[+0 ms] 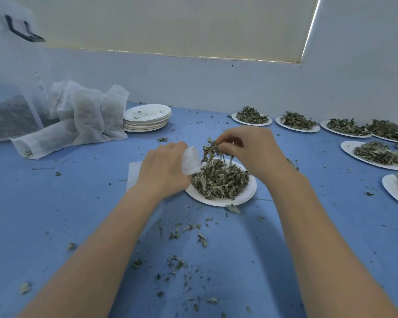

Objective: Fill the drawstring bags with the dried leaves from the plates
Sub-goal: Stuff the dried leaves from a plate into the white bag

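A white paper plate [244, 196] heaped with dried leaves [218, 180] sits mid-table. My left hand [163, 168] grips the mouth of a white drawstring bag [190, 160] at the plate's left rim; the rest of the bag lies flat under that hand. My right hand [251, 150] pinches a bunch of dried leaves [210, 148] lifted above the plate, just right of the bag's opening.
Filled white bags [83, 115] are piled at the back left beside a stack of used plates [147, 117] and a clear bin [9, 88]. Several plates of leaves [296, 121] line the right side. Loose leaf bits [177, 232] litter the blue table.
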{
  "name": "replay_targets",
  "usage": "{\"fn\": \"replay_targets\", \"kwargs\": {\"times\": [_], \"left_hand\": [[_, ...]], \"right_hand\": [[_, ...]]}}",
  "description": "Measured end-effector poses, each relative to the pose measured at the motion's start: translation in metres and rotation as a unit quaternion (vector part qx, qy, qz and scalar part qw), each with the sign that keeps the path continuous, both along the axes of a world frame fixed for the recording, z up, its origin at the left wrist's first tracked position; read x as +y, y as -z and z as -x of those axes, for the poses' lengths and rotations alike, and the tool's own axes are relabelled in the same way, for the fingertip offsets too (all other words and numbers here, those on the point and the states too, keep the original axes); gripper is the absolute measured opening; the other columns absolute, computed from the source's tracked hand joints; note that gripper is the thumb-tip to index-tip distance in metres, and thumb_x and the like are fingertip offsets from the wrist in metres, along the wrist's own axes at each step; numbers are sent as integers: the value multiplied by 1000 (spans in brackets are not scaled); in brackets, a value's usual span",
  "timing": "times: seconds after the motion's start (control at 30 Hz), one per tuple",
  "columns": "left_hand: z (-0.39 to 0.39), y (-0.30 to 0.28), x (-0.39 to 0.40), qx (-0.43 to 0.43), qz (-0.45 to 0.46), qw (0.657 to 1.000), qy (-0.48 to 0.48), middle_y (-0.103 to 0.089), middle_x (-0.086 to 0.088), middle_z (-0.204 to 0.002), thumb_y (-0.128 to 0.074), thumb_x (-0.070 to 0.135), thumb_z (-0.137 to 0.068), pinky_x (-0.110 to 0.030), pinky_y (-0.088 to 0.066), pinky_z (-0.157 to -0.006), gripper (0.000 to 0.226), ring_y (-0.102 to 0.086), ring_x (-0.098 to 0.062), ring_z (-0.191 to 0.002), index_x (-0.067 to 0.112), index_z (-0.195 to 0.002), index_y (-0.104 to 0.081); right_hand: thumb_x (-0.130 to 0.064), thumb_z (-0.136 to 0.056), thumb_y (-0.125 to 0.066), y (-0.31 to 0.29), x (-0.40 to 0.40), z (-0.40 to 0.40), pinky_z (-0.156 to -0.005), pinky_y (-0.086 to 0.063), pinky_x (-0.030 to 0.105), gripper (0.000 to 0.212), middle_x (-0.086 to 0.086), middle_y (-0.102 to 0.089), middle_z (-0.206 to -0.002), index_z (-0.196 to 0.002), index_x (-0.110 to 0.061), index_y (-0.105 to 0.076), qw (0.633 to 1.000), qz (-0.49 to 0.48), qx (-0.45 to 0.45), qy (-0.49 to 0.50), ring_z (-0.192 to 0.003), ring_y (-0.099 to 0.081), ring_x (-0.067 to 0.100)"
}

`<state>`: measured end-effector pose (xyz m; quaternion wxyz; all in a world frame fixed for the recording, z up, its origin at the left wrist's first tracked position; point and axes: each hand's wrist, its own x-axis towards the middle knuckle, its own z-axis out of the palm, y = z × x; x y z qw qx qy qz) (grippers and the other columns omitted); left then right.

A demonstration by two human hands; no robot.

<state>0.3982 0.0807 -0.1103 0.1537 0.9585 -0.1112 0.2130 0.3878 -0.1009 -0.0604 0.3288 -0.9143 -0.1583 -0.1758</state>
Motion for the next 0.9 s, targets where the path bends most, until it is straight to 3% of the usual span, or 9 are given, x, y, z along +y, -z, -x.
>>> {"fn": "replay_targets", "kwargs": {"times": [0.17, 0.27, 0.37, 0.47, 0.53, 0.63, 0.73, 0.9], "left_hand": [[5, -3, -12, -19, 44, 999, 9, -57, -3, -98, -65, 32, -75, -31, -31, -69, 39, -53, -27, -92, 15, -108, -52], [7, -5, -17, -38, 46, 998, 30, -54, 0, -87, -66, 30, -74, -30, -29, -65, 33, -52, -25, -84, 15, -100, -52], [9, -5, -17, -40, 66, 996, 43, -41, 8, -75, -69, 27, -71, -30, -24, -60, 34, -44, -21, -73, 18, -88, -42], [8, -5, -15, -32, 93, 994, 45, -43, 7, -79, -70, 27, -71, -30, -25, -59, 37, -43, -19, -73, 15, -97, -47], [7, -6, -14, -33, 106, 992, 56, -44, 8, -78, -70, 27, -70, -29, -27, -57, 37, -45, -19, -73, 16, -95, -46], [8, -6, -16, -27, 110, 992, 60, -39, 13, -69, -69, 27, -70, -25, -26, -50, 35, -44, -20, -70, 22, -84, -38], [8, -5, -18, -19, 102, 993, 53, -41, 12, -69, -68, 30, -70, -28, -27, -52, 33, -47, -21, -72, 21, -81, -39], [6, -5, -15, -23, 100, 993, 56, -39, 13, -67, -69, 31, -69, -22, -25, -49, 36, -44, -19, -68, 21, -80, -36]], "right_hand": [[-15, -83, -67, 1, 16, 4, -58, -35, 4, 12, -19, -51, -66, -91, -22, -73, 998, 49, 13, -43, -60, -46, -5], [-13, -83, -65, 3, 23, 5, -61, -37, 13, 11, -6, -60, -68, -88, -17, -73, 995, 83, 12, -57, -59, -46, 5], [-15, -83, -65, 2, 26, 7, -65, -42, 22, 12, 6, -71, -80, -91, -16, -75, 995, 44, 30, -79, -69, -56, 14], [-16, -83, -66, -1, 21, 11, -79, -51, 26, 18, 1, -73, -90, -98, -24, -73, 987, -1, 92, -129, -89, -65, 15], [-14, -81, -68, 0, 19, 11, -78, -53, 20, 20, -8, -73, -86, -97, -25, -73, 982, -48, 117, -143, -87, -67, 6], [-11, -75, -70, 6, 27, 8, -61, -42, 3, 13, -15, -65, -68, -86, -18, -71, 993, -75, 58, -68, -66, -61, -2], [-6, -74, -68, 12, 34, 6, -59, -41, 3, 14, -8, -61, -71, -79, -18, -64, 996, -83, 20, -40, -64, -55, 3], [-8, -79, -64, 12, 31, 6, -60, -45, 9, 17, -8, -68, -72, -90, -21, -67, 989, -105, 75, -70, -67, -58, 0]]}}
